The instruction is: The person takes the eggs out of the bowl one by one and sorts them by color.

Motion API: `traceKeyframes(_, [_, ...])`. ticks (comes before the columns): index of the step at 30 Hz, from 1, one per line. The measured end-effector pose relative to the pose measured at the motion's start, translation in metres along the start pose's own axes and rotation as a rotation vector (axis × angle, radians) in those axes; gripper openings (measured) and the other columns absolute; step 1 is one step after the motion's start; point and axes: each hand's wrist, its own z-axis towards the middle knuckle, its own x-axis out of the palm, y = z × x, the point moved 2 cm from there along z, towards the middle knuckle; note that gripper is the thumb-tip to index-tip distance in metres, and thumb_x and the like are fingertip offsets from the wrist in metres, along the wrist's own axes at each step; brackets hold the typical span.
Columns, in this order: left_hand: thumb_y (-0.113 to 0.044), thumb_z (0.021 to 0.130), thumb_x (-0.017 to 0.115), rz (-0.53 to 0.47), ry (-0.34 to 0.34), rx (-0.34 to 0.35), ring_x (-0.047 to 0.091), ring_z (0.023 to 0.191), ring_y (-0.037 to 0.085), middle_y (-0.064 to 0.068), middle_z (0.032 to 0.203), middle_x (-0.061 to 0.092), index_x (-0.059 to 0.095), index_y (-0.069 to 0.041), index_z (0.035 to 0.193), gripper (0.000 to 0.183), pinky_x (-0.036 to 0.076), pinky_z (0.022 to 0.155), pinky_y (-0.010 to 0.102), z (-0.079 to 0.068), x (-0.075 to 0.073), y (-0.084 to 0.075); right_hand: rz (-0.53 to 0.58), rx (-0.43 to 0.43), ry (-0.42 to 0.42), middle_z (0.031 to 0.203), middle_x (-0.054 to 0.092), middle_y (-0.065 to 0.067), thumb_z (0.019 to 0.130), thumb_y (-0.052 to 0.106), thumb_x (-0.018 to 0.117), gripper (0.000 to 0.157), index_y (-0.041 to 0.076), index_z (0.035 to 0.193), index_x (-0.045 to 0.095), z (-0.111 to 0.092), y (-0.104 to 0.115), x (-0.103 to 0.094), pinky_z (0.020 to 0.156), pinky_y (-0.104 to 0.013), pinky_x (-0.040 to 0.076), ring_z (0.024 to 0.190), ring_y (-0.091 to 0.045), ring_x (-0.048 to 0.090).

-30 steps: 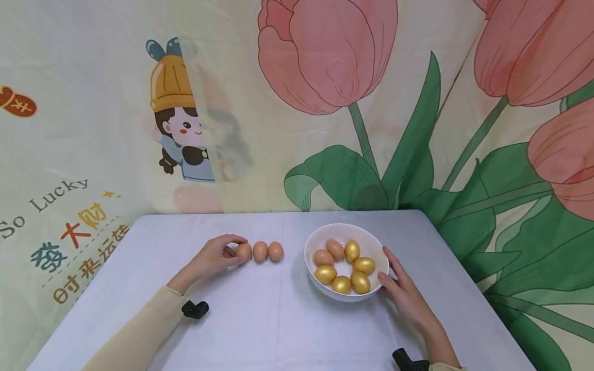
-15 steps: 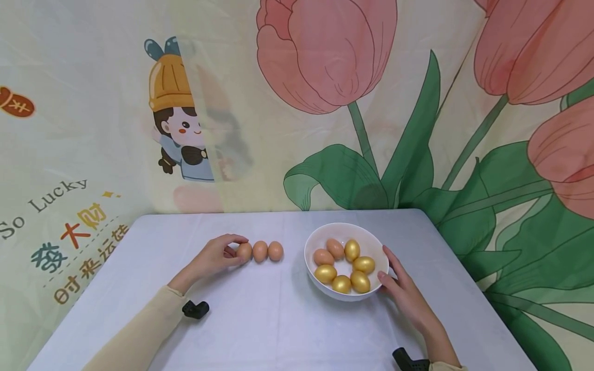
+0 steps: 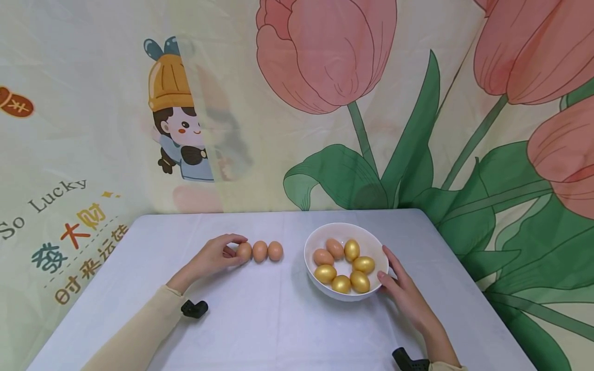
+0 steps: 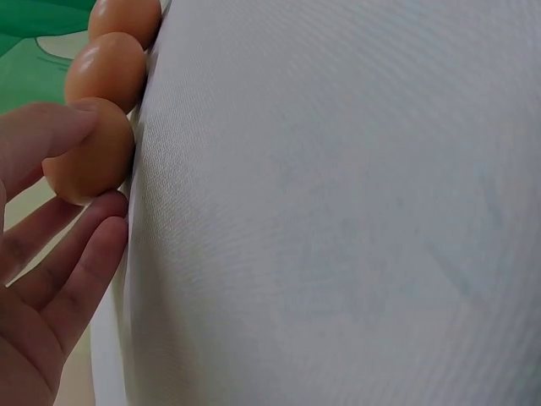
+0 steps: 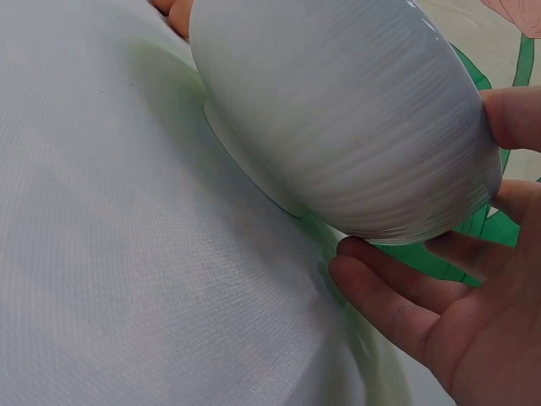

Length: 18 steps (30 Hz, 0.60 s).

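On the white-covered table, three brown eggs stand side by side in a row. My left hand (image 3: 215,257) pinches the leftmost brown egg (image 3: 244,252) between thumb and fingers; the left wrist view shows the thumb on that egg (image 4: 97,152) and fingertips beneath it. Beside it are the middle egg (image 3: 260,251) and the right-hand egg (image 3: 276,251). To the right, a white bowl (image 3: 313,243) holds two brown eggs (image 3: 323,257) and several gold eggs (image 3: 364,265). My right hand (image 3: 406,296) grips the bowl's right side, thumb at the rim, fingers against the outer wall.
A white cloth covers the table (image 3: 250,330); its back edge meets a printed backdrop (image 3: 241,103) with tulips and a cartoon figure. Black wrist-camera pieces (image 3: 195,309) sit by both forearms. A strip of table separates the egg row from the bowl.
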Motion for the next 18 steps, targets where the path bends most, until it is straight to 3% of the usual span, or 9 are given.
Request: traceKeyframes(18, [-0.015, 0.091, 0.086, 0.014, 0.023, 0.001, 0.070, 0.096, 0.016, 0.009, 0.131, 0.068, 0.059, -0.008, 0.147, 0.063, 0.060, 0.080, 0.028, 0.0000, -0.0028, -0.0015, -0.004, -0.003, -0.001, 0.176, 0.013, -0.018, 0.112, 0.040, 0.052, 0.074, 0.032, 0.172, 0.011, -0.0013, 0.0030, -0.0002, 0.112, -0.058, 0.048, 0.151, -0.054, 0.036])
